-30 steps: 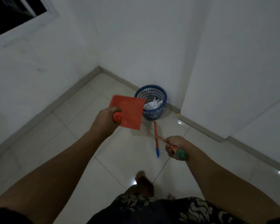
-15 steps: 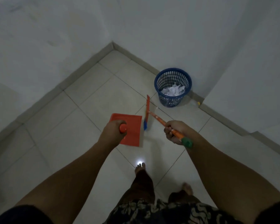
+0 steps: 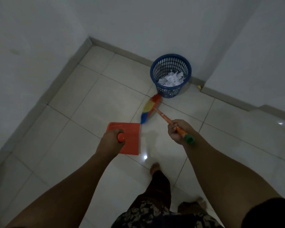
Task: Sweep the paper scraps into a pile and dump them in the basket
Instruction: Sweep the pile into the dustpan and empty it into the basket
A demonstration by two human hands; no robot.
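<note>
Scraps (image 3: 171, 79) sit in basket (image 3: 155, 74); near it, left hand (image 3: 108, 142) grips dustpan (image 3: 130, 139), right hand (image 3: 178, 129) grips broom (image 3: 149, 109).

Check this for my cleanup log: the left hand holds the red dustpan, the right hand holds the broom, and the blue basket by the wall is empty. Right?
Not quite. The head view shows the blue basket holding white paper scraps, not empty. The rest stands: left hand on the red dustpan, right hand on the broom.
</note>
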